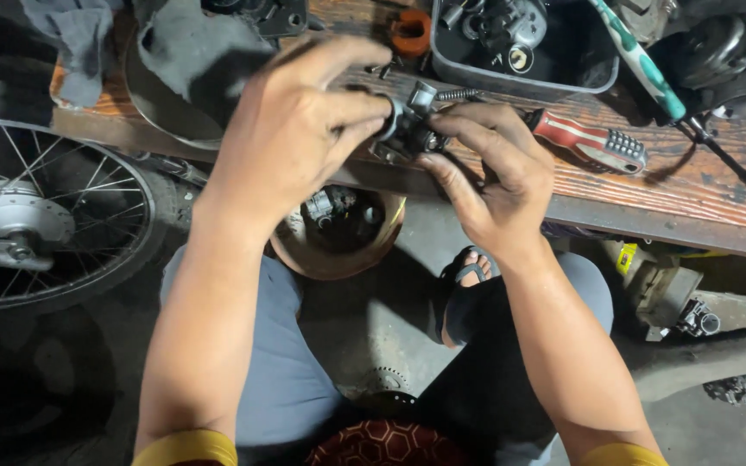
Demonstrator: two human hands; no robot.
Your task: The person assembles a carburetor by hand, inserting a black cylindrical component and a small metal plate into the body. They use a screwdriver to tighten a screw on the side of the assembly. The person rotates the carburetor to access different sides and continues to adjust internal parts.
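Note:
A small greasy metal engine part with a silver fitting on top is held between both hands, just over the front edge of a wooden workbench. My left hand curls around its left side, fingers closed on it. My right hand pinches its right side with thumb and fingers. A short coil spring sticks out beside the part, above my right fingers.
On the bench lie a red-handled screwdriver, a green-and-white handled tool, a grey tray of metal parts and an orange piece. A spoked wheel stands at the left. A round bowl of parts sits on the floor.

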